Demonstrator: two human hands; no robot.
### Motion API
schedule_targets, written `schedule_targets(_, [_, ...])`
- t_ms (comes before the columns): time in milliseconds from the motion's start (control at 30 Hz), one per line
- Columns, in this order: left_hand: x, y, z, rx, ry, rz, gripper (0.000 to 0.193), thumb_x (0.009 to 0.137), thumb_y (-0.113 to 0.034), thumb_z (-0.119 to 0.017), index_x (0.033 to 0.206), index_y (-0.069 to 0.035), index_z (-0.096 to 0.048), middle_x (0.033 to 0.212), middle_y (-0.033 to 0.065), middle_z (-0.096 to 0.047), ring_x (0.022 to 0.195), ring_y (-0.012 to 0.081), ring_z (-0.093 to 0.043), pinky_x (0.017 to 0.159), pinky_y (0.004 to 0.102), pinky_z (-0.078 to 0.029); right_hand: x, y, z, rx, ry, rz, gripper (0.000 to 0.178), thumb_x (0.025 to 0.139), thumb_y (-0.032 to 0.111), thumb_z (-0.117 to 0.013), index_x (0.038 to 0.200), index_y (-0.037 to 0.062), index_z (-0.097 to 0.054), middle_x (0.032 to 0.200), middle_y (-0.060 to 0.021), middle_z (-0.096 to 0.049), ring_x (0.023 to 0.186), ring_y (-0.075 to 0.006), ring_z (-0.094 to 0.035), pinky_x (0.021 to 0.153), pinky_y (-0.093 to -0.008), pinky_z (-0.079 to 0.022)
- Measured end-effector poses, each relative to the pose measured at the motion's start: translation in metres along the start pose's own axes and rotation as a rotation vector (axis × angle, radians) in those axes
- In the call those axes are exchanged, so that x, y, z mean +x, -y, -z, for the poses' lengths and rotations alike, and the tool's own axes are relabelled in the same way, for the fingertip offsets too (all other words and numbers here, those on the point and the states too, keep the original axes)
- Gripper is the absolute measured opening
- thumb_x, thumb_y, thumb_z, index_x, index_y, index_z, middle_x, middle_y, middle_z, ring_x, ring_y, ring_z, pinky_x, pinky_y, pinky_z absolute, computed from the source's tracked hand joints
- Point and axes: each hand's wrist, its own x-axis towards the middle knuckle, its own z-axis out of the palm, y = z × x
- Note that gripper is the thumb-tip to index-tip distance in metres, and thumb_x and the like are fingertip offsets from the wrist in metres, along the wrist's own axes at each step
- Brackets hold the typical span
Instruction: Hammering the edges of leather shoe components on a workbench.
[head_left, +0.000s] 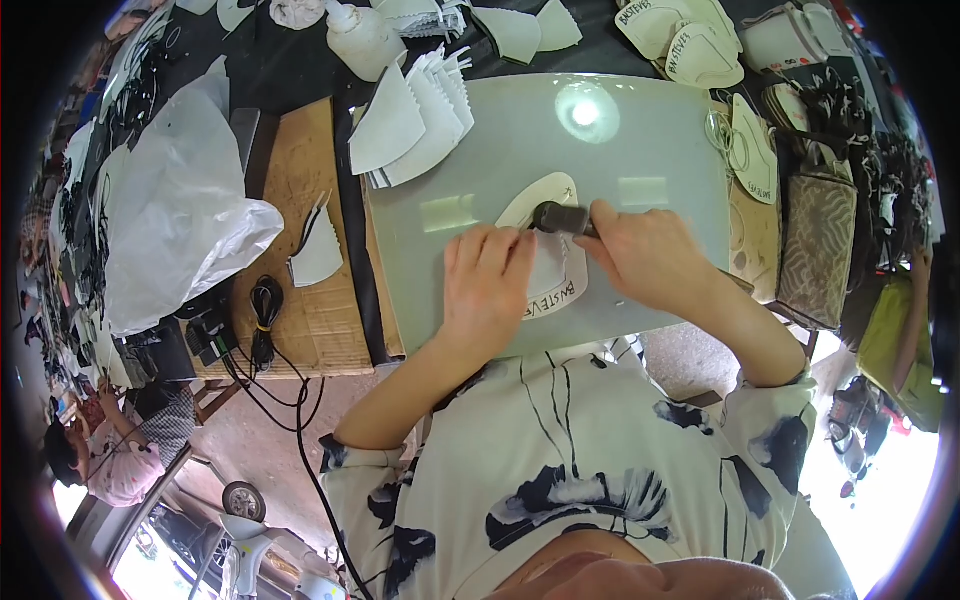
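Observation:
My right hand [650, 255] is wrapped round the handle of a hammer [562, 218] with a dark, rounded head. The hammer head rests on or just above a cream, rounded template [550, 192] with black handwriting near its edge. On that template lies a smaller white cut piece [548, 265]. My left hand [488, 285] is closed at the left edge of these two pieces, its fingers bent together and its thumb close to the hammer head. Those fingers hide the pieces' left side. Everything sits on a smooth grey-green board [430, 300].
Fanned white cut pieces [420, 115] overlap the board's far left corner, beside a white bottle [362, 42]. More marked templates [705, 52] lie far right. A plastic bag [180, 200], coiled black cable [264, 310] and single white piece [318, 250] are left. A patterned pouch [817, 245] lies right.

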Motion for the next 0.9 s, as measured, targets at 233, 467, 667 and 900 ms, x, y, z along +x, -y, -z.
schedule_targets(233, [0.002, -0.001, 0.011, -0.190, 0.000, 0.255, 0.032, 0.069, 0.000, -0.069, 0.099, -0.009, -0.069, 0.095, 0.0032, -0.060, 0.096, 0.0242, -0.057, 0.079, 0.0396, -0.039, -0.002, -0.004, -0.006, -0.084, 0.029, -0.070, 0.034, 0.098, 0.032, -0.055, 0.081, 0.0027, -0.047, 0.054, -0.0128, -0.058, 0.049, -0.0343, -0.061, 0.044, -0.0409, -0.047])
schedule_targets(467, [-0.005, -0.008, 0.005, 0.138, -0.026, -0.017, 0.028, 0.071, -0.005, -0.065, 0.099, -0.002, -0.067, 0.098, 0.0062, -0.060, 0.099, 0.0251, -0.057, 0.083, 0.0386, -0.041, -0.002, -0.001, -0.002, -0.059, 0.010, -0.043, 0.034, 0.098, 0.032, -0.056, 0.082, 0.0026, -0.047, 0.055, -0.0123, -0.058, 0.050, -0.0340, -0.061, 0.045, -0.0411, -0.047])
schedule_targets(667, [-0.006, -0.007, 0.005, 0.121, -0.028, -0.032, 0.028, 0.072, -0.007, -0.065, 0.099, 0.000, -0.067, 0.099, 0.0069, -0.060, 0.101, 0.0256, -0.057, 0.083, 0.0388, -0.041, 0.002, 0.009, -0.004, -0.019, 0.104, -0.004, 0.033, 0.097, 0.032, -0.056, 0.086, 0.0013, -0.050, 0.057, -0.0127, -0.060, 0.050, -0.0338, -0.061, 0.046, -0.0420, -0.047])
schedule_targets(900, [-0.004, -0.001, 0.019, -0.152, -0.019, 0.313, 0.016, 0.075, -0.005, -0.071, 0.090, -0.009, -0.070, 0.095, 0.0025, -0.062, 0.093, 0.0236, -0.058, 0.082, 0.0405, -0.037, 0.000, 0.003, -0.010, -0.050, 0.081, -0.016, 0.034, 0.096, 0.032, -0.058, 0.085, 0.0010, -0.052, 0.056, -0.0127, -0.060, 0.049, -0.0330, -0.061, 0.045, -0.0412, -0.047])
